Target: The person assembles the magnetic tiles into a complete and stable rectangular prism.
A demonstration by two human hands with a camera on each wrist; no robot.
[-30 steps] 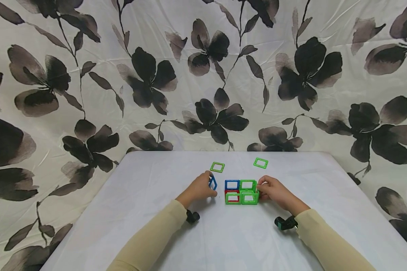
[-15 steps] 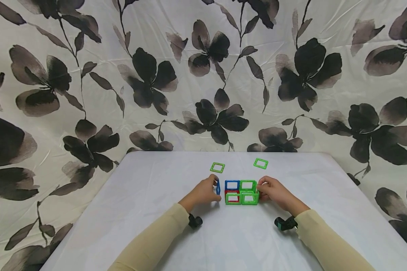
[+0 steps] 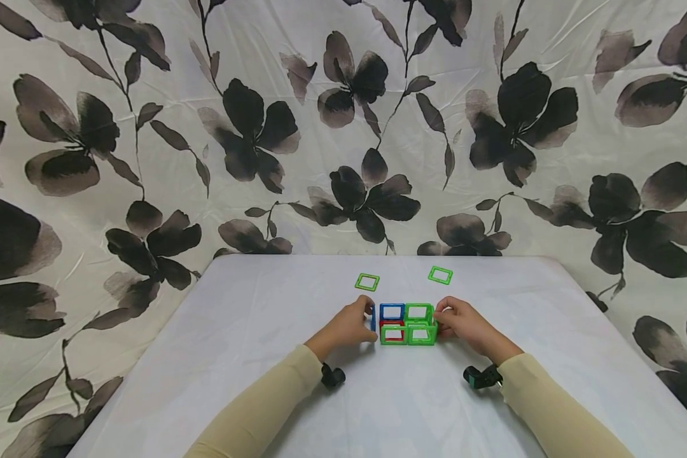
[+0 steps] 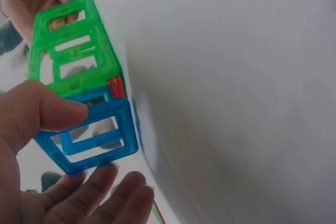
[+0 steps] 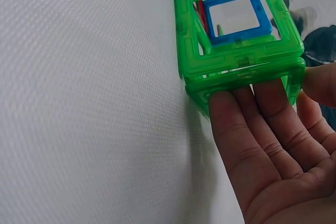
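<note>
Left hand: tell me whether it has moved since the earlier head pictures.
Yes: the left hand has moved right, carrying the blue square closer to the joined squares, which stayed put.

Even, soft light fills the head view; faint shadows fall on the white tabletop below the left hand and right hand. The left wrist view is dimmer — greyish, a broad blurry shade beside the gripped blue square. By the right grip, weave shows clearly, with shadow under the green tiles — the floral cloth beyond looks soft.
</note>
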